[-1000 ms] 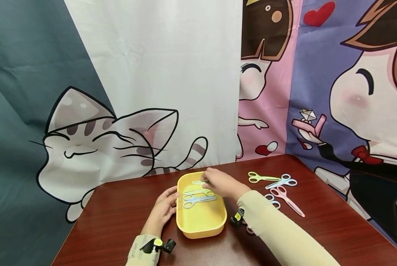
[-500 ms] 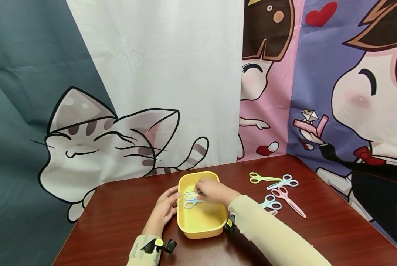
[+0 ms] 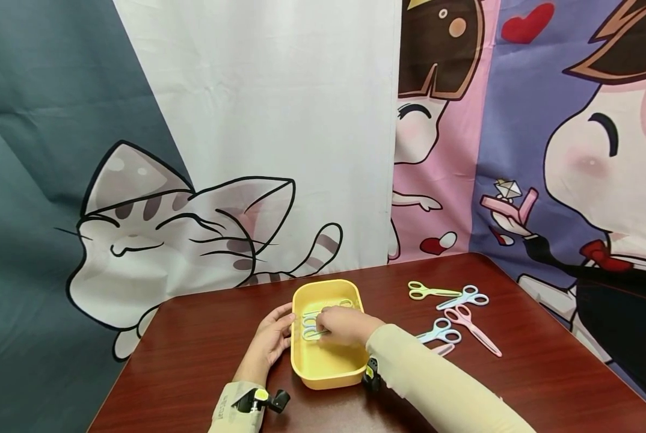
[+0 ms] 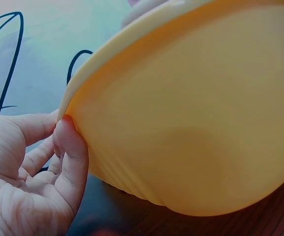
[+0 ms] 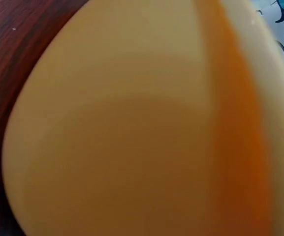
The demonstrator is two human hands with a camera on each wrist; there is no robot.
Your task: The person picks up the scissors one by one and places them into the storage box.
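My left hand [image 3: 273, 338] holds the left side of a yellow plastic tub [image 3: 323, 374]. In the left wrist view its thumb and forefinger pinch the tub's rim. My right hand [image 3: 347, 325] reaches inside the tub, and its fingers grip a pair of scissors whose thin tip pokes out to the left; the rest is hidden by the hand. Under that tip lie blue scissors [image 3: 308, 334] with loops to the left. Green scissors [image 3: 346, 302] lie behind the hand. The right wrist view has only the tub's outer wall [image 5: 122, 147], without the hand.
Right of the tub, on the dark red wooden table [image 3: 209, 361], lie green scissors [image 3: 431, 292], blue scissors [image 3: 466, 297], pink scissors [image 3: 471, 329] and more blue scissors [image 3: 442, 332]. Pink scissors [image 3: 443, 349] are partly covered by the right sleeve. A cartoon-printed cloth [image 3: 279, 132] hangs behind.
My right hand has moved from the tub's far end toward its middle with the scissors, coming over the blue pair. The left hand stays on the tub's left side.
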